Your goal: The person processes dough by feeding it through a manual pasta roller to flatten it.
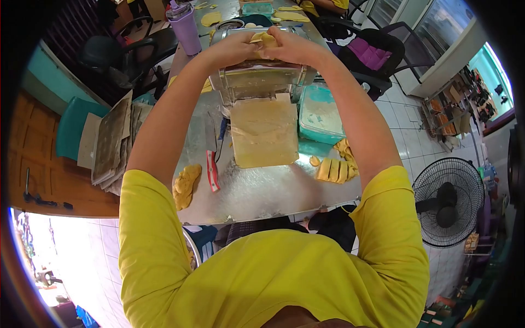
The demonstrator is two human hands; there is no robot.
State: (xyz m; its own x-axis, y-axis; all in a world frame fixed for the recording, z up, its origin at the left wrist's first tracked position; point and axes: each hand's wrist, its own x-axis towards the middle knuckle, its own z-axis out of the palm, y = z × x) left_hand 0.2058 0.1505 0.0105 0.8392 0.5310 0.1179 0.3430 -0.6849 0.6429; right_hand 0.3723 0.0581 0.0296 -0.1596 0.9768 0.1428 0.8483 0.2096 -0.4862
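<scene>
Both arms reach forward over a metal roller machine (pixel 257 82). My left hand (pixel 235 50) and my right hand (pixel 291 46) meet above its top, their fingers closed on a piece of yellow dough (pixel 263 39). Below the rollers a flat, pale board (pixel 264 134) slopes toward me. To its right lie cut dough pieces (pixel 332 170), near a teal container of white powder (pixel 321 115). A lump of yellow dough (pixel 186 185) and a red-and-white object (pixel 213 171) rest on the left of the metal table (pixel 257 191).
A purple tumbler (pixel 185 30) stands at the back left. Flat sheets (pixel 112 145) are stacked left of the table. A black fan (pixel 448 201) is on the right, with office chairs (pixel 374 52) behind. Another person's yellow sleeve (pixel 338 4) shows at the far end.
</scene>
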